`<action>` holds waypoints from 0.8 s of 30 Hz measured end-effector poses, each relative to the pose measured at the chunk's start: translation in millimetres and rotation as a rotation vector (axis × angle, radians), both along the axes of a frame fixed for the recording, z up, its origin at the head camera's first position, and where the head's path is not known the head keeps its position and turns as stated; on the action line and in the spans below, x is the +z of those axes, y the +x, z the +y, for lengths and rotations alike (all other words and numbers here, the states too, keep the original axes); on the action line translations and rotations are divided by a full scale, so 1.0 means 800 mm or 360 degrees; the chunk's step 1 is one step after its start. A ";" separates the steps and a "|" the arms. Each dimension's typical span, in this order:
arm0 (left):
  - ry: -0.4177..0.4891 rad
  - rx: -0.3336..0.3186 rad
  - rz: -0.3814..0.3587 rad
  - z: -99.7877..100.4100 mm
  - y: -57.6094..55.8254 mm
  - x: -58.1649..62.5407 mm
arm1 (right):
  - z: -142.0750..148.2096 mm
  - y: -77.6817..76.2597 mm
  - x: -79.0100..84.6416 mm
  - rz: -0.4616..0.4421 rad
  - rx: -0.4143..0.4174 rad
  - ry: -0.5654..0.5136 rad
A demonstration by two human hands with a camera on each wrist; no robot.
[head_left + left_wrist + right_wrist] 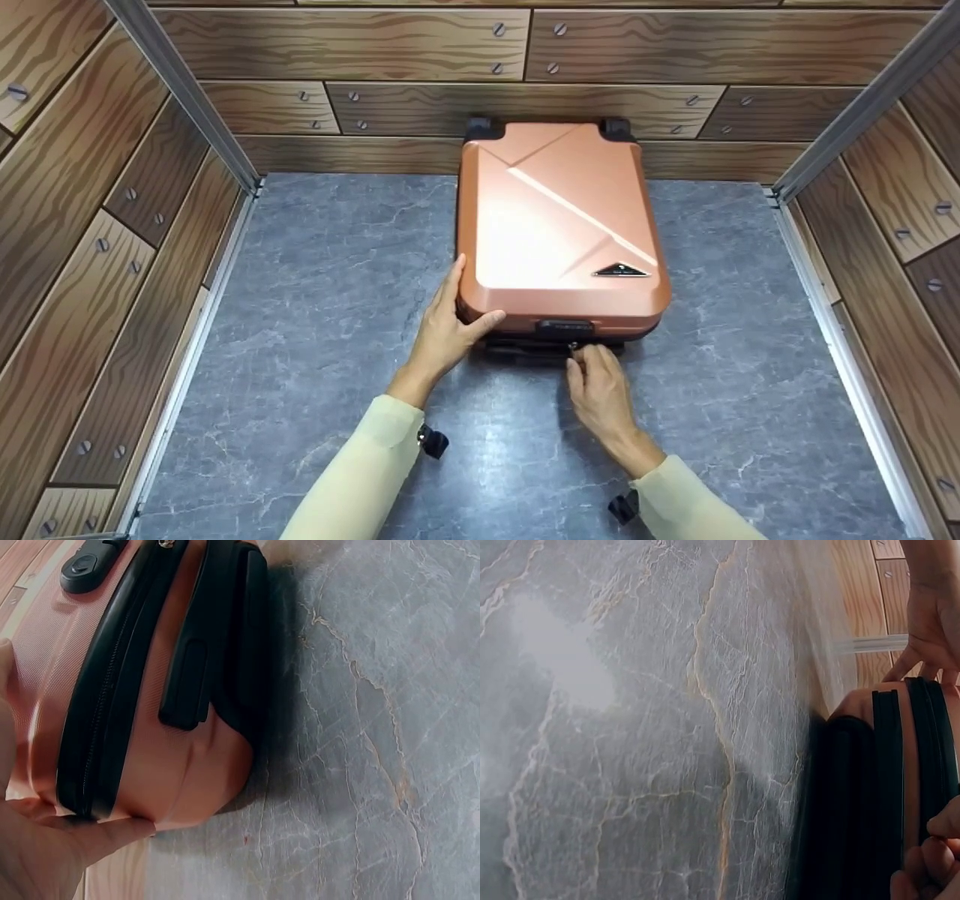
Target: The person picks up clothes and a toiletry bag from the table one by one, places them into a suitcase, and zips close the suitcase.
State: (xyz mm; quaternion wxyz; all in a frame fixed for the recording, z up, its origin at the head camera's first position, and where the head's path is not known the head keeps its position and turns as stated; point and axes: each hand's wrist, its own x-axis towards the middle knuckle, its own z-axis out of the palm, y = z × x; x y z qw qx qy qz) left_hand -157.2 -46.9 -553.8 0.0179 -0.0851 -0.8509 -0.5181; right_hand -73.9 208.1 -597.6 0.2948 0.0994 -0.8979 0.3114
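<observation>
An orange-pink hard-shell suitcase (559,214) lies flat on the floor. My left hand (441,334) rests against its near left corner, thumb on the near edge and straight fingers along the left side. On the near side, my right hand (604,394) pinches a small metal zipper pull (574,346), just below the dark lock (565,328). The black zipper (101,697) shows in the left wrist view, its teeth together along the visible stretch. Curled fingers of the right hand (934,862) partly hide the zipper in the right wrist view.
Grey marbled flooring (337,262) surrounds the suitcase. Wood-patterned panels (420,45) stand behind it and on both sides, with metal rails (840,360) along the edges. Black wheels (618,130) at the suitcase's far end are close to the back panel.
</observation>
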 end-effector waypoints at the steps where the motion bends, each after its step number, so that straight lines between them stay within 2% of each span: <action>1: -0.0001 0.0003 -0.0005 0.000 0.000 0.000 | 0.000 0.000 -0.001 0.0002 -0.0001 0.0004; 9: -0.0032 0.0027 -0.0009 -0.001 0.000 -0.001 | -0.004 -0.002 -0.003 0.0044 0.0032 0.0008; 17: -0.0026 0.0019 -0.0037 0.001 0.001 0.001 | -0.020 -0.004 -0.003 0.0017 0.0078 0.0006; 24: -0.0021 0.0023 0.0003 -0.002 0.000 -0.001 | -0.032 -0.005 -0.001 0.0024 0.0102 0.0032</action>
